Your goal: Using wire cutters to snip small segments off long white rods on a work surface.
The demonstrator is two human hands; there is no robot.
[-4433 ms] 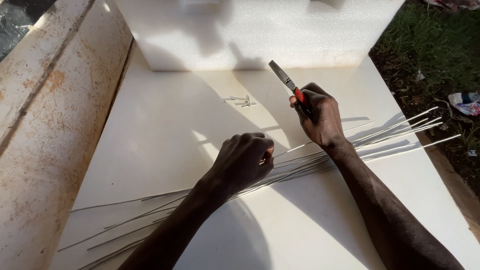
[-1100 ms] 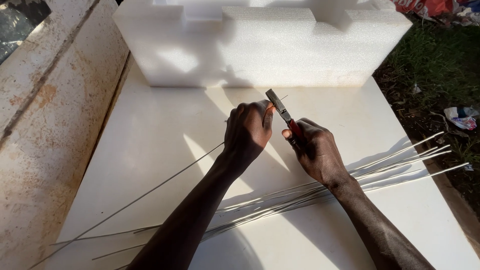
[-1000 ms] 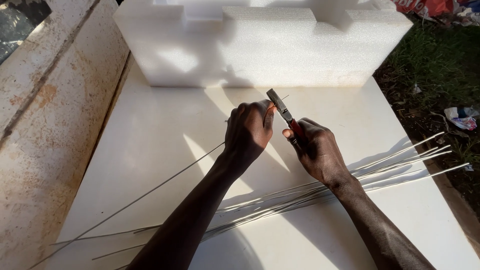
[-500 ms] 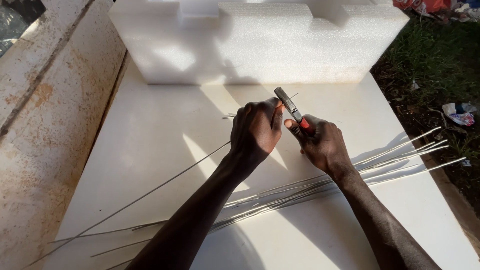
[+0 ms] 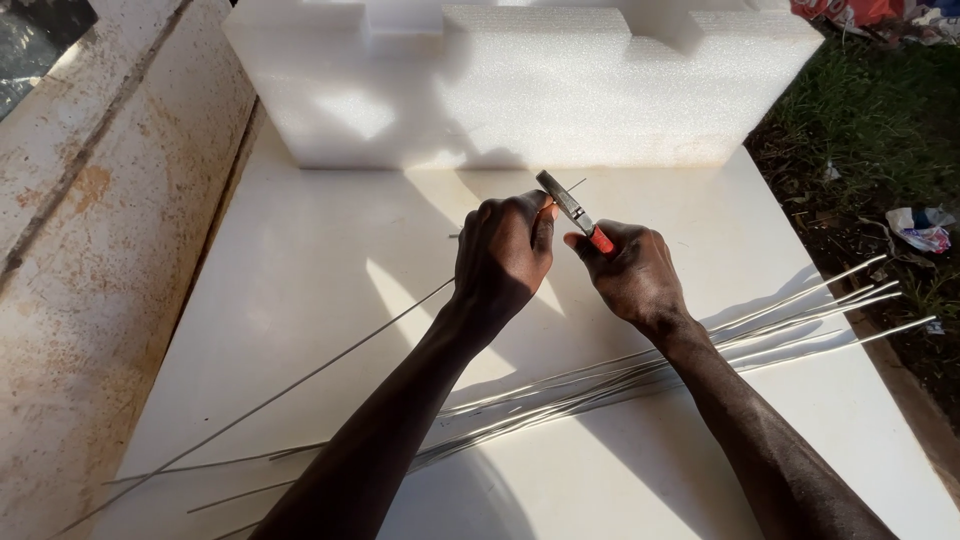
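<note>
Left hand (image 5: pixel 500 255) curled tight, its grip closed round a single thin metal rod (image 5: pixel 300 378), pinched near the rod's far end. Right hand (image 5: pixel 630 275) likewise clenched, grip wrapped fully about the red handles of a pair of pliers (image 5: pixel 572 210), jaws raised and meeting the rod's tip just beside the left fingers; whether jaws bit the rod or merely touched it, not clear. Rod's long axis ran diagonally, from the lower left edge of the white counter (image 5: pixel 300 250) up toward the hands at centre, tip aimed at the upper right. Pliers tilted with the nose up and to the left, handles down into the palm. One rod in hand, one pair of pliers. A loose bundle of similar rods (image 5: pixel 780 325) lay flat on the counter beneath the right forearm, spread lower left to upper right, too overlapped for a sure count. One white foam block (image 5: pixel 520 90) stood along the counter's far edge.
</note>
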